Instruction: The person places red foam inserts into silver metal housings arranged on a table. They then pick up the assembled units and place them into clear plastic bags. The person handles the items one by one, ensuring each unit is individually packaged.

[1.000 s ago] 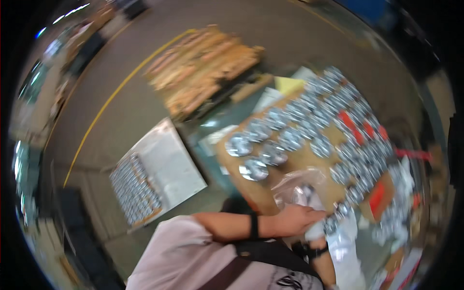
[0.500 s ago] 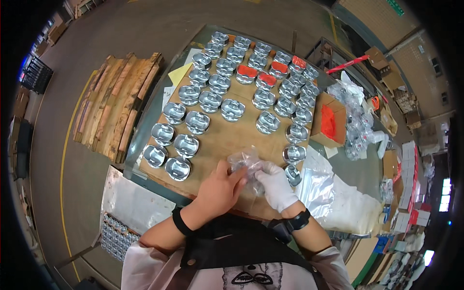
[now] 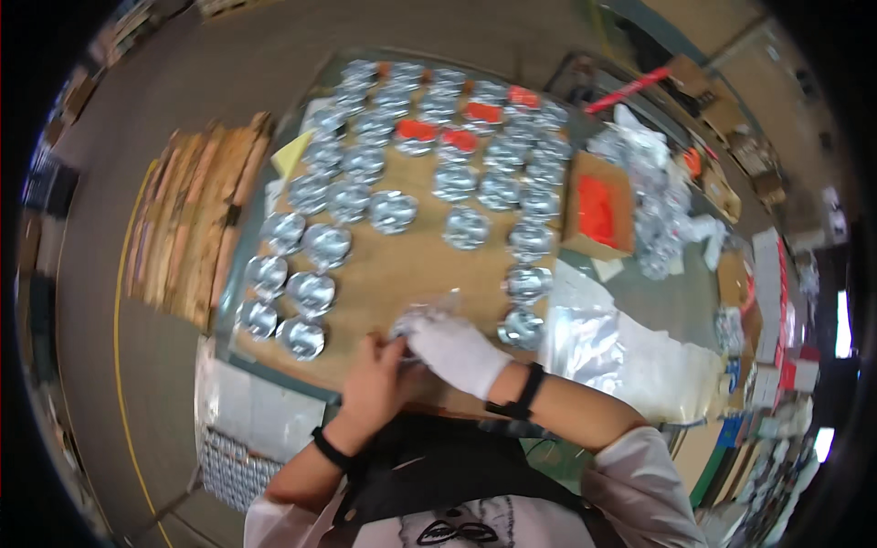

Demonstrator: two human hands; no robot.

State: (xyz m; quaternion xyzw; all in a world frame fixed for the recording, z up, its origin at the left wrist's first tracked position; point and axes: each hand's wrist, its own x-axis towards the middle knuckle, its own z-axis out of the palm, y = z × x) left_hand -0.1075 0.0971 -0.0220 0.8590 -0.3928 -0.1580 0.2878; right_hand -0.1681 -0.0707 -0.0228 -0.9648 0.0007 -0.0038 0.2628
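Note:
A crumpled clear plastic bag [image 3: 442, 303] is bunched between my two hands at the near side of the cardboard-covered table. My bare left hand [image 3: 375, 376] has its fingers closed on the bag's near left side. Over its top and right lies my right hand [image 3: 459, 353], in a white glove, with fingers closed on the plastic. Whatever is inside the bag is hidden by the glove and blur. Beyond the hands stand rows of silver metal pistons [image 3: 394, 212], a few with red pieces [image 3: 417, 131] on top. One piston [image 3: 522, 327] stands right of my gloved hand.
An open cardboard box [image 3: 598, 205] with red material stands right of the pistons, beside a heap of clear plastic bags [image 3: 660, 215]. Flat plastic sheeting [image 3: 594, 342] covers the table's right part. Wooden pallets [image 3: 187, 224] stand at the left. Below them is another piston tray [image 3: 236, 468].
The view has shifted and blurred. My gloved right hand has swung leftward over the bag, its forearm now slanting across from the right. My left hand stays close against the bag.

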